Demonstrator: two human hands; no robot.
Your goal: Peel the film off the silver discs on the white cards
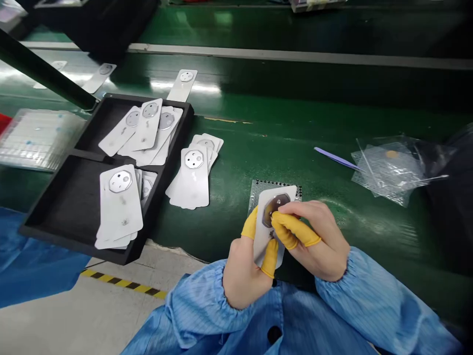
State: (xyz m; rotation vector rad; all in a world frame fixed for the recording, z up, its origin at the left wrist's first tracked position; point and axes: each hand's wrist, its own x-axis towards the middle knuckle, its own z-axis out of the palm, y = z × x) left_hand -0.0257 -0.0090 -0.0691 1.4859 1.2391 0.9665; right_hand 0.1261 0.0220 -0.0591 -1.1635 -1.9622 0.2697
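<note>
A white panel (262,241) with a dark, shiny octagonal part near its top is held up close to my body. My left hand (251,266), with yellow finger covers, grips its lower part between thumb and fingers. My right hand (316,236) is at the octagonal part, its covered thumb and finger pinched together there; anything between those fingertips is too small to make out. Beneath the panel, a sheet of clear bubbled plastic (254,192) lies on the green table (229,236).
Left of my hands lies a stack of white panels (195,182). Beyond it, a black two-part tray (70,197) holds more panels. Purple tweezers (334,157) and clear plastic bags (391,170) lie on the right. A blue sleeve (37,251) shows at the left edge.
</note>
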